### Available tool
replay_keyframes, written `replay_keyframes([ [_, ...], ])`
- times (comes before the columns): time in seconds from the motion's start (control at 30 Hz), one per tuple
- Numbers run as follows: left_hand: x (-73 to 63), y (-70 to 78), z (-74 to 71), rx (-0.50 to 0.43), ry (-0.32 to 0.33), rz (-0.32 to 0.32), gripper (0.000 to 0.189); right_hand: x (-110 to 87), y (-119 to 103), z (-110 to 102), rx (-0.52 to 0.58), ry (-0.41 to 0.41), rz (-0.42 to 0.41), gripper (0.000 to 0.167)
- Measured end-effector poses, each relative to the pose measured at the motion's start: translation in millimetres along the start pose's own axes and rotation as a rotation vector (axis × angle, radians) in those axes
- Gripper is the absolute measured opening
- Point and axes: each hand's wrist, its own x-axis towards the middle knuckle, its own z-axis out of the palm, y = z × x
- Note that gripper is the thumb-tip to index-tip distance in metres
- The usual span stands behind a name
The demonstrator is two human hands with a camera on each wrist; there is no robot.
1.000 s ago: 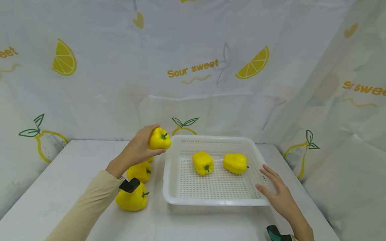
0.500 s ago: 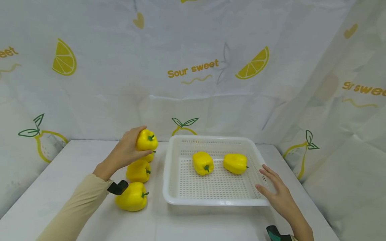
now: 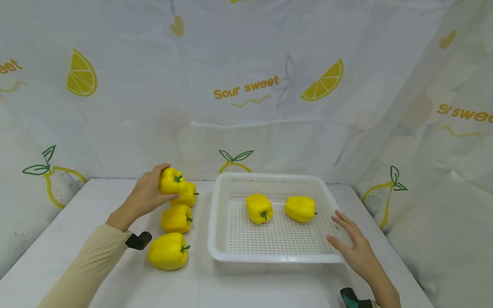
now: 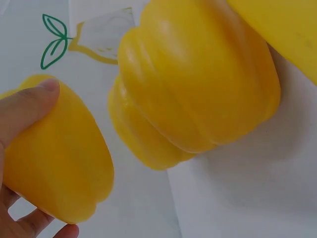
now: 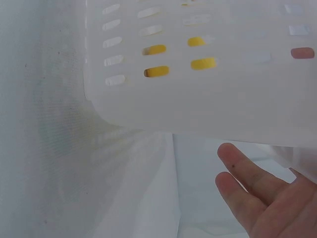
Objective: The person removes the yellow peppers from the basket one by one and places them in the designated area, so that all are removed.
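Note:
My left hand (image 3: 144, 192) holds a yellow bell pepper (image 3: 169, 181) at the back left, thumb on one side and fingers on the other. Partly behind it is a second yellow bell pepper (image 3: 188, 194); two others, a middle pepper (image 3: 176, 219) and a front pepper (image 3: 167, 251), line up toward me. In the left wrist view the held pepper (image 4: 64, 153) shows beside a larger, closer pepper (image 4: 193, 79). My right hand (image 3: 358, 250) lies at the right rim of a white perforated basket (image 3: 277, 259), its fingers extended and spread.
Inside the basket lie two more yellow peppers, one left of centre (image 3: 259, 208) and one to the right (image 3: 300, 209). The white table (image 3: 269, 284) ends at the back against a lemon-print cloth (image 3: 246, 128), which also hangs at both sides.
My left hand has carried the pepper leftward, away from the basket's left rim and slightly lower, uncovering more of the row of peppers. The right hand and basket have stayed put.

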Motion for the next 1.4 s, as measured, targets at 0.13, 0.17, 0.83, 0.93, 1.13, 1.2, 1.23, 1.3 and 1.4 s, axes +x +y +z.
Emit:
replay_keyframes([
  [0.13,-1.4,-7.2,-2.9,0.01,-0.004,-0.002,0.085,-0.1,0,0,0.007,0.0,-0.001,0.067],
  [0.17,-1.6,-9.3,-3.4,0.012,-0.005,-0.002,0.085,-0.4,-1,0,0.009,0.001,-0.001,0.066],
  [0.83,-5.3,-44.9,-5.7,-0.013,-0.039,-0.044,0.087,-1.3,-1,0,0.018,0.027,-0.049,0.063],
  [0.93,-4.9,-49.9,-4.9,-0.027,-0.033,-0.06,0.089,-1.6,-1,0,0.025,0.027,-0.045,0.064],
  [1.13,-5.7,-59.2,-1.6,-0.042,-0.031,-0.091,0.087,-2.1,0,0,0.02,0.027,-0.039,0.064],
  [1.2,-6.2,-62.1,-0.3,-0.04,-0.034,-0.093,0.086,-2.1,0,0,0.016,0.025,-0.036,0.064],
  [1.23,-6.4,-63.6,0.4,-0.039,-0.036,-0.094,0.086,-2.0,0,1,0.014,0.025,-0.034,0.064],
  [1.3,-6.7,-65.9,1.5,-0.038,-0.036,-0.093,0.085,-1.8,-1,1,0.012,0.026,-0.034,0.063],
  [1.4,-7.2,-67.9,2.7,-0.031,-0.031,-0.09,0.085,-1.6,-2,1,0.012,0.027,-0.034,0.063],
])
